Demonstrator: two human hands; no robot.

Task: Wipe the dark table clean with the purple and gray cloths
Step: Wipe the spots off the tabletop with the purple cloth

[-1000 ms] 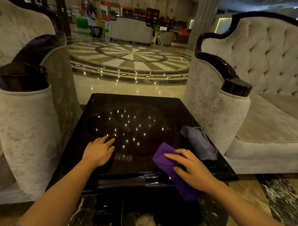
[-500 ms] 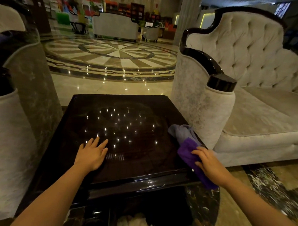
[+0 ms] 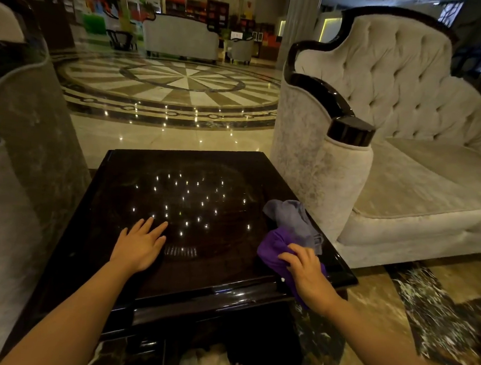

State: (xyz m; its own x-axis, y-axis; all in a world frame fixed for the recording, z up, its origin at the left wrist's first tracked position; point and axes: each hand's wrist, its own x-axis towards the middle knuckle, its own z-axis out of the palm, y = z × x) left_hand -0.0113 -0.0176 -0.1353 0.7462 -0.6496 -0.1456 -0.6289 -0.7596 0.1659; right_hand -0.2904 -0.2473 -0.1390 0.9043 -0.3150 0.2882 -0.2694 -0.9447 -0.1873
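Right hand seemingly bunching purple cloth near table corner, left hand flat, fingers spread.

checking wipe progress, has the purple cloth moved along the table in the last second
Yes. The purple cloth under the right hand has slid right along the table's near edge, from apart from the gray cloth to against it.
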